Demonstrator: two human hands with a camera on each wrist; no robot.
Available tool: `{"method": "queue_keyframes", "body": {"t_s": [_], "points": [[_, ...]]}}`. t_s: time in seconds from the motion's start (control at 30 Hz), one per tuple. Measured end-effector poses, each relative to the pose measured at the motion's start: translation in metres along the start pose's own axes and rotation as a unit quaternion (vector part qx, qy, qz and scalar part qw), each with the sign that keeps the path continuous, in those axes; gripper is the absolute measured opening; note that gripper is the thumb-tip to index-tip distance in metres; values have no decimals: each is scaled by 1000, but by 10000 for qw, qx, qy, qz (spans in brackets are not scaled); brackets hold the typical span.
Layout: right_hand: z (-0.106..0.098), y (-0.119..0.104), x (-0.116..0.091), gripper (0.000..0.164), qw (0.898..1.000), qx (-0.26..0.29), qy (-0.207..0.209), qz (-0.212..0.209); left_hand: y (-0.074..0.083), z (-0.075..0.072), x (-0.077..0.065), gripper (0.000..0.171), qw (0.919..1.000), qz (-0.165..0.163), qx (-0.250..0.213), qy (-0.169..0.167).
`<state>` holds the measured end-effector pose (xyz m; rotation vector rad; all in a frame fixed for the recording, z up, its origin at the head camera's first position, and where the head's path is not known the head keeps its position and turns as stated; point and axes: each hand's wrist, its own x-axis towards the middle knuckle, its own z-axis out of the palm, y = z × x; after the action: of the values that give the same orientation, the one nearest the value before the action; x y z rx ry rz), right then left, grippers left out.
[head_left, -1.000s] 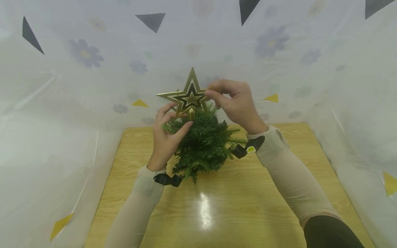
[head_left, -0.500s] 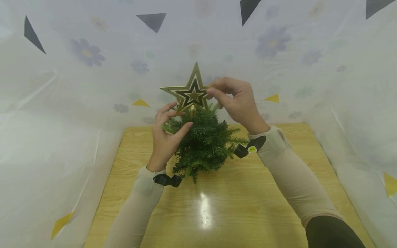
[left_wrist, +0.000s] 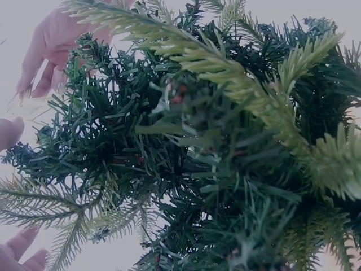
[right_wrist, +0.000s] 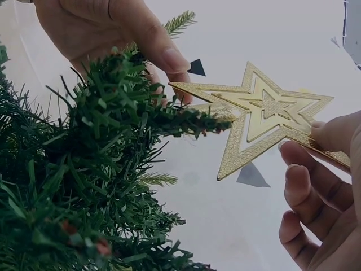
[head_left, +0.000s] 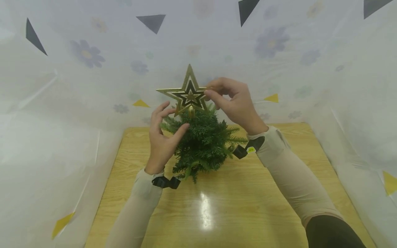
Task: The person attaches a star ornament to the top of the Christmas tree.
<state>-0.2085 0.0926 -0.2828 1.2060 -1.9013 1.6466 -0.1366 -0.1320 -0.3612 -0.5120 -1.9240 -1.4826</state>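
My right hand (head_left: 234,101) pinches the right point of a gold star tree topper (head_left: 190,96) between thumb and fingers. The star stands upright at the tip of a small green artificial Christmas tree (head_left: 203,141). Its gold socket (right_wrist: 217,110) meets the top twig in the right wrist view; how far the twig goes inside cannot be made out. Left of the treetop, my left hand (head_left: 162,137) has its thumb and fingers spread apart, near the star's lower left point. Foliage (left_wrist: 169,130) fills most of the left wrist view and hides the star there.
The tree is on a wooden table (head_left: 198,206), its base hidden under branches. Pale flower-patterned sheeting (head_left: 211,44) surrounds the table on the far side and both flanks. Yellow pennants (head_left: 141,103) and dark ones (head_left: 152,23) hang along it.
The star rises slightly, then shifts back left, with the right hand holding its point throughout. The left hand's fingers move left, away from the star's socket, and spread wider.
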Motion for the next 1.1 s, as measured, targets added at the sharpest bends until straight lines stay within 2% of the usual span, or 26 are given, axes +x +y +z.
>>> {"method": "queue_keyframes", "body": {"t_s": [0.17,0.5,0.77,0.93,1.1], "points": [[1,-1,1,12,10000,19,-12,17,-7,-3,-3,52,9999,38,-92,9],[-1,-1,0,12,9999,93,-13,95,-8,-6,-4,60,9998,193,-86,46],[-5,1,-3,11,9997,188,-34,139,-8,-10,-6,56,9997,257,-23,-40],[-10,4,-9,12,9998,173,-26,114,-9,-11,-9,51,9997,197,-29,-105],[-22,8,-22,14,9996,77,129,246,-11,-16,-12,57,9998,180,7,-78]]}}
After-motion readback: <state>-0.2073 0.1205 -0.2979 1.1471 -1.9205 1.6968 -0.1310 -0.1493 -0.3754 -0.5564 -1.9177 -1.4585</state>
